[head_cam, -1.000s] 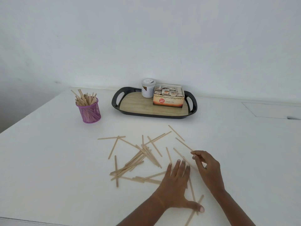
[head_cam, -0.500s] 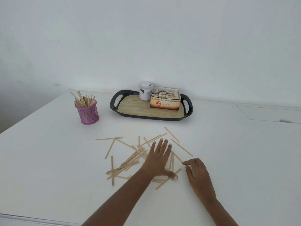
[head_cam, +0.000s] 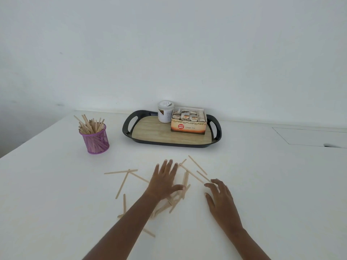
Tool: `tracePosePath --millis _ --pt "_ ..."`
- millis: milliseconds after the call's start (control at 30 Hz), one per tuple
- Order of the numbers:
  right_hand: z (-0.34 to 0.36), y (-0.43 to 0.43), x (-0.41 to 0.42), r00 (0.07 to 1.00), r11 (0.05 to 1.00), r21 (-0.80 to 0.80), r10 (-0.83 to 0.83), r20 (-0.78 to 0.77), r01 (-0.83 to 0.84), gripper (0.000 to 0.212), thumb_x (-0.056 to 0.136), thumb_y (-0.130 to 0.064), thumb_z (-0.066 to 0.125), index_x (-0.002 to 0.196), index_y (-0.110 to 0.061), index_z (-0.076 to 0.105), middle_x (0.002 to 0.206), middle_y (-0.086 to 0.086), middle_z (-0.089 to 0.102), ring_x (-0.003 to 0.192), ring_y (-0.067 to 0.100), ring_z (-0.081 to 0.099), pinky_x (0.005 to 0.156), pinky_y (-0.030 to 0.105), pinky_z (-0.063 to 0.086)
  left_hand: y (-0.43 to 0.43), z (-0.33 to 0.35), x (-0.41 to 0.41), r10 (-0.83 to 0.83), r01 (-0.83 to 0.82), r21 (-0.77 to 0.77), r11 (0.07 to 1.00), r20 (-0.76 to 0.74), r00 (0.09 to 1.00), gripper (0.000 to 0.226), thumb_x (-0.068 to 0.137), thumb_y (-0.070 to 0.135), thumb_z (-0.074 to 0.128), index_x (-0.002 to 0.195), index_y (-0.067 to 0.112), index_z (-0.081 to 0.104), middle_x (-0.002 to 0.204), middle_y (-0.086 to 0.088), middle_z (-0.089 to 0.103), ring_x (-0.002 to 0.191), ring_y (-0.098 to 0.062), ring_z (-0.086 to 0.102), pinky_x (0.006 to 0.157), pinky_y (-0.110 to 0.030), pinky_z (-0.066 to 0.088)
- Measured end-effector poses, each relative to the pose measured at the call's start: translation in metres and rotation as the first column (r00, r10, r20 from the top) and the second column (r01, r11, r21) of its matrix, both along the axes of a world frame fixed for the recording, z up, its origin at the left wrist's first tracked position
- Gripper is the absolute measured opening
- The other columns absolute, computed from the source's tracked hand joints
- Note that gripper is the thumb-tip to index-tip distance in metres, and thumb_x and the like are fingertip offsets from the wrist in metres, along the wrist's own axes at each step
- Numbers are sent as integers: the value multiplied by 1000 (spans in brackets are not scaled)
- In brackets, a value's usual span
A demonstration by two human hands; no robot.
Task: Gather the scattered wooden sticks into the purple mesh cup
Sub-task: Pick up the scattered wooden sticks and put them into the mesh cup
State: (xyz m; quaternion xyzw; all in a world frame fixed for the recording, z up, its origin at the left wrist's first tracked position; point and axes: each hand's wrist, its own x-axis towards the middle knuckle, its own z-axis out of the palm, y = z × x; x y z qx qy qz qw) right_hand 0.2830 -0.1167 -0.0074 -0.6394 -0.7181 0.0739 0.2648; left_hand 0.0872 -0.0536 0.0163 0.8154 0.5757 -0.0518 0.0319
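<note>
Several thin wooden sticks (head_cam: pixel 122 184) lie scattered on the white table (head_cam: pixel 56 194) in front of me. My left hand (head_cam: pixel 164 178) lies flat, palm down and fingers spread, on the middle of the pile, covering part of it. My right hand (head_cam: pixel 220 195) rests on the table to the right, fingers apart, with its fingertips at the near end of a long stick (head_cam: pixel 191 173). The purple mesh cup (head_cam: pixel 95 140) stands at the back left, upright, with several sticks standing in it.
A black tray (head_cam: pixel 129 132) with a wood-look floor sits at the back centre, holding a white tub (head_cam: pixel 165 111) and a ginger tea box (head_cam: pixel 188 121). A rectangular panel outline (head_cam: pixel 309 136) marks the table at the right. The wall is right behind.
My left hand has slid forward and left across the pile, from the near edge to its middle. My right hand has shifted slightly, staying at the sticks on the right.
</note>
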Motion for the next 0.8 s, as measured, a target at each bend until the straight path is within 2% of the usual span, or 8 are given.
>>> tracePosePath --millis 133,233,333,433,533,600,667,800 --pt "2 22 -9 999 999 50 -17 41 15 29 90 -18 54 116 -6 60 125 16 56 118 33 54 104 47 40 -2 -4 -38 256 -257 30 966 36 966 138 32 75 -45 147 12 -3 158 -15 -3 146 -31 -2 118 -48 2" --pt "1 40 -17 995 997 -71 -37 95 43 54 95 -45 22 134 -15 44 144 9 40 138 22 32 114 43 26 -3 -8 -66 454 -457 94 884 51 889 82 86 62 -7 147 9 7 155 -20 10 144 -34 10 116 -52 12" --pt "-4 52 -22 988 986 -146 -57 144 79 53 97 -47 18 141 -21 31 153 4 25 145 16 15 118 41 14 -5 -10 -84 596 -597 2 803 31 802 67 95 54 24 144 9 18 150 -23 18 140 -35 19 112 -52 22" --pt "-2 55 -31 979 982 -166 -59 197 93 105 66 -67 -26 142 -19 29 153 5 25 144 17 16 119 38 13 -10 -12 -86 615 -616 14 788 37 788 65 94 56 25 140 9 23 147 -22 25 135 -35 28 108 -45 32" --pt "-2 54 -39 981 977 -204 -29 193 69 126 50 -70 -41 143 -15 24 155 8 20 145 20 14 119 34 11 -15 -13 -74 585 -588 20 808 82 807 66 95 55 25 137 5 28 144 -22 29 132 -35 32 108 -39 34" --pt "-1 53 -48 989 972 -232 -9 150 44 106 70 -70 -26 143 -11 23 155 10 19 145 22 13 119 34 12 -17 -11 -61 555 -557 -11 830 107 825 67 96 53 25 139 1 26 146 -26 26 135 -37 28 111 -38 33" --pt "2 51 -58 995 959 -282 -4 104 33 66 95 -53 12 143 -9 22 156 12 16 145 24 10 120 34 10 -18 -8 -46 530 -529 -42 848 106 841 70 96 51 26 140 -4 23 147 -32 21 138 -41 23 113 -38 31" --pt "7 49 -66 999 943 -330 39 21 -30 55 98 -40 29 142 -7 25 155 12 16 145 25 9 118 33 10 -14 -1 -22 483 -466 -142 873 122 867 87 92 59 31 141 -10 13 147 -39 12 141 -45 12 117 -42 22"
